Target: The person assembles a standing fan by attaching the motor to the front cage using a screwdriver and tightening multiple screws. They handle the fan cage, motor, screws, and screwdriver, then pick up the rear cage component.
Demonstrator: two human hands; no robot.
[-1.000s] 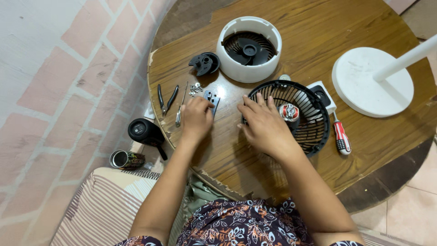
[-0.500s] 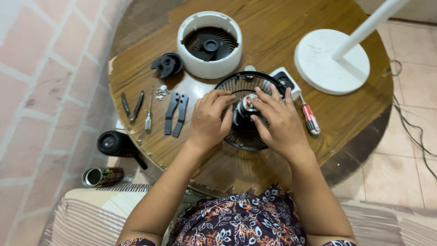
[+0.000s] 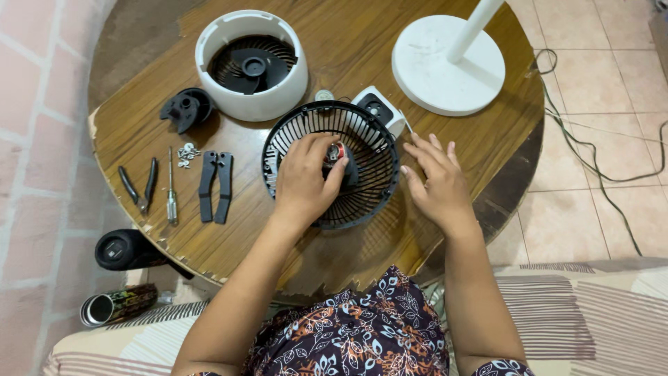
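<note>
A round black fan grille [image 3: 379, 150] lies on the wooden table [image 3: 348, 42] with a small motor [image 3: 339, 154] at its centre. My left hand [image 3: 305, 179] reaches into the grille, its fingers closed around the motor. To the right of the grille, my right hand [image 3: 435, 182] rests flat on the table with its fingers spread and nothing in its grasp. A thin metal screwdriver shaft [image 3: 406, 124] pokes out beyond its fingertips; the handle is hidden.
A white round fan housing [image 3: 221, 31], a black hub part [image 3: 184, 108], screws [image 3: 186, 154], two black brackets [image 3: 215, 186], a small screwdriver [image 3: 171, 188] and pliers [image 3: 138, 186] lie to the left. White box [image 3: 378, 108] and white stand base [image 3: 449, 66] sit behind. Speaker [image 3: 122, 249], can [image 3: 115, 306] and cables [image 3: 598, 146] are on the floor.
My left hand left the black brackets and went into the grille onto the motor. My right hand came off the motor and settled on the table to the grille's right.
</note>
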